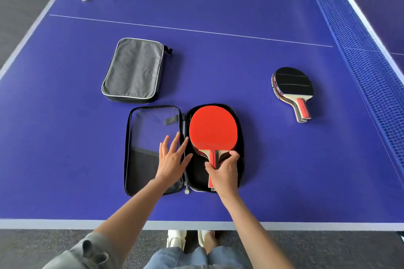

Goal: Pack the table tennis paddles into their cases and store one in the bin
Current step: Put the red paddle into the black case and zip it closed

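Blue table (240, 72); right hand (225, 172) hides red paddle (213, 131) handle.

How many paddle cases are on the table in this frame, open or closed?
2. A closed grey case lies left of centre. An open black case lies near the table edge, a red paddle in its right half, held by the right hand. No others show.

Left hand (172, 159) lower centre of frame, palm down, fingers straight and spread, pointing up-frame. Right hand (225, 172) just right of it, fingers and thumb curled in grip. Both forearms bare, rising from bottom edge, converging.
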A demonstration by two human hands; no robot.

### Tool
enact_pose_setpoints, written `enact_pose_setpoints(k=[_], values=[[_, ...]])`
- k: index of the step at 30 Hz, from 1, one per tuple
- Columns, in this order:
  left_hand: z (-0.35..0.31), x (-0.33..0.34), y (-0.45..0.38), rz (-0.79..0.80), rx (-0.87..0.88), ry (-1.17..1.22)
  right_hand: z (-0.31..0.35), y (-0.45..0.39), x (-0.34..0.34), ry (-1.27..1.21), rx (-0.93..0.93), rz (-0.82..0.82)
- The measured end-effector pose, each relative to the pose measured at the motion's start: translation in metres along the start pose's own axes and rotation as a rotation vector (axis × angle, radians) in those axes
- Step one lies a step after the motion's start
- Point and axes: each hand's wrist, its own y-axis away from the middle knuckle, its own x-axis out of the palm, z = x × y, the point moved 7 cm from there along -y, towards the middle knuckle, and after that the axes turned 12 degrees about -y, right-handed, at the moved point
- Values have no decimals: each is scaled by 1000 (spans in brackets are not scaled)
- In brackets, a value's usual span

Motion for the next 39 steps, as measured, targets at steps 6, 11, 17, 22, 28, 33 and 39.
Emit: enact_pose_setpoints(k=[6,11,17,22,28,33,39], values=[[41,-20,9,-113,-155,51,40,-25,6,378,-363,4],[99,-26,19,-83,-405,82,40,-58,37,617,-465,271],[111,-37,19,-134,-549,329,35,-61,38,657,-510,252],[133,-33,20,-68,-627,559,31,-68,32,686,-532,324],[128,-72,17,-178,-594,858,23,-69,32,710,-538,313],[51,-119,-7,-40,-203,1042,28,-70,28,590,-467,376],[-51,-104,-37,-2,-20,960,68,-67,4,-591,74,688]])
